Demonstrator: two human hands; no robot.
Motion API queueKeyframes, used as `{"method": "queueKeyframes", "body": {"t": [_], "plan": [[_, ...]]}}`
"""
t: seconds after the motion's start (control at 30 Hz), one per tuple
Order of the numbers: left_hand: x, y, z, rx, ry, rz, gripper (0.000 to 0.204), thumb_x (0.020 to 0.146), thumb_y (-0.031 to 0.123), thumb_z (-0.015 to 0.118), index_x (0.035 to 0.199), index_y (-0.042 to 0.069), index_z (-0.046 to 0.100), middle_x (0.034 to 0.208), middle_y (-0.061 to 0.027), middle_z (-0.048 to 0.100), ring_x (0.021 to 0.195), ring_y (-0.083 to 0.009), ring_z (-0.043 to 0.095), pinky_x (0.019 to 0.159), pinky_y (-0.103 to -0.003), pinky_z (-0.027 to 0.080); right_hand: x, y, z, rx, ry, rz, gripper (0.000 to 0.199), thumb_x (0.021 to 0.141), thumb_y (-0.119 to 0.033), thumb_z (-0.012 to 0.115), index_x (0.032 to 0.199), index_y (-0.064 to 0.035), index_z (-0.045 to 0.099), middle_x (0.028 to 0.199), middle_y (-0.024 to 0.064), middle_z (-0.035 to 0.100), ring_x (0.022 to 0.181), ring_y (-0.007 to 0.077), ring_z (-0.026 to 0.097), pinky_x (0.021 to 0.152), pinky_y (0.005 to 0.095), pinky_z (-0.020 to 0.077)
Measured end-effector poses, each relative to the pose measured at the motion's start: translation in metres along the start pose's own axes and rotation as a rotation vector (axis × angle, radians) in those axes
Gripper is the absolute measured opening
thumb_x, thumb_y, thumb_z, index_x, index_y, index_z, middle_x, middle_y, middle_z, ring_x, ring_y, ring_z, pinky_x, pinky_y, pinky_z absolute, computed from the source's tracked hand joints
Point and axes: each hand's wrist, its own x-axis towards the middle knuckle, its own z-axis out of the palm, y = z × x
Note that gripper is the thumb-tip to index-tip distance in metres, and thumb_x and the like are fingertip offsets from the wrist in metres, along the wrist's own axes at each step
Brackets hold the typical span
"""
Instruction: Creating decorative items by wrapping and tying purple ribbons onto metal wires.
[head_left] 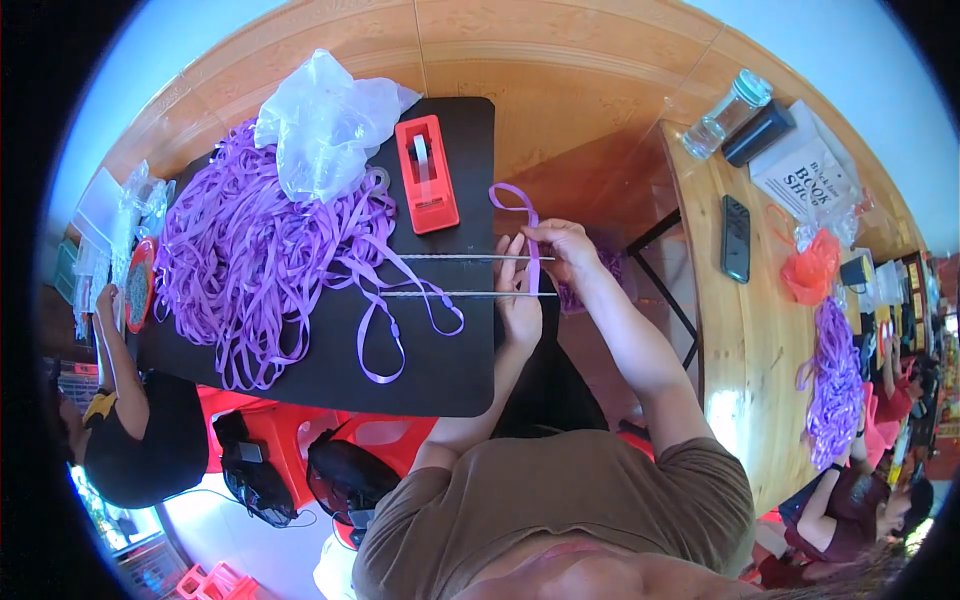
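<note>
— What are your hands doing?
— My right hand (565, 245) pinches a purple ribbon (527, 215), looped over two thin metal rods (470, 275). My left hand (518, 310) closes its grip on the rods' ends at the edge of the black bench (440, 370).
— And around them?
— A red tape dispenser (426, 172), then a purple ribbon heap (250, 260) under a clear plastic bag (322, 120).

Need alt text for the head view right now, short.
Both hands, left hand and right hand, loop a purple ribbon over two metal rods at the edge of a black table. A ribbon pile, clear bag and red tape dispenser sit behind.
</note>
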Motion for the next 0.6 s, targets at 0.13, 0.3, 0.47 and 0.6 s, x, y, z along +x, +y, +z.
{"method": "queueKeyframes", "body": {"t": [0.13,0.3,0.47,0.6], "plan": [[-0.005,0.001,0.005,-0.094,0.01,-0.022,0.041,0.087,-0.004,0.052,0.128,-0.003,0.047,0.134,-0.01,0.04,0.124,-0.0208,0.042,0.102,-0.033,0.037,0.012,-0.017,-0.004,-0.015,0.012,-0.023,0.01,0.075,-0.005,0.073,0.076,-0.0086,0.064,0.068,0.002,0.061,0.061,0.0143,0.057,0.056,0.0299,0.0465],[-0.006,-0.01,-0.005,-0.072,0.033,0.009,0.041,0.085,-0.003,0.055,0.126,-0.003,0.049,0.133,-0.011,0.042,0.123,-0.0209,0.043,0.101,-0.033,0.039,0.007,-0.034,0.008,-0.004,-0.034,-0.083,0.01,0.073,-0.007,0.075,0.075,-0.0096,0.066,0.066,-0.0012,0.06,0.053,0.0083,0.052,0.048,0.0201,0.0388],[-0.005,-0.011,-0.007,0.067,-0.037,0.011,0.041,0.087,-0.001,0.052,0.127,-0.002,0.047,0.133,-0.0102,0.04,0.122,-0.0219,0.044,0.098,-0.033,0.041,0.008,-0.037,0.011,0.016,-0.034,-0.097,0.01,0.073,-0.007,0.076,0.076,-0.0091,0.066,0.068,-0.0005,0.061,0.054,0.0086,0.052,0.048,0.021,0.0392],[-0.004,-0.005,-0.001,-0.016,0.004,0.021,0.042,0.088,0.0,0.054,0.129,-0.001,0.046,0.126,-0.0093,0.048,0.115,-0.0194,0.049,0.099,-0.031,0.039,0.013,-0.031,0.007,-0.019,-0.011,-0.004,0.008,0.076,-0.005,0.072,0.08,-0.0071,0.066,0.07,0.0014,0.06,0.061,0.0126,0.056,0.056,0.0265,0.0435]]}}
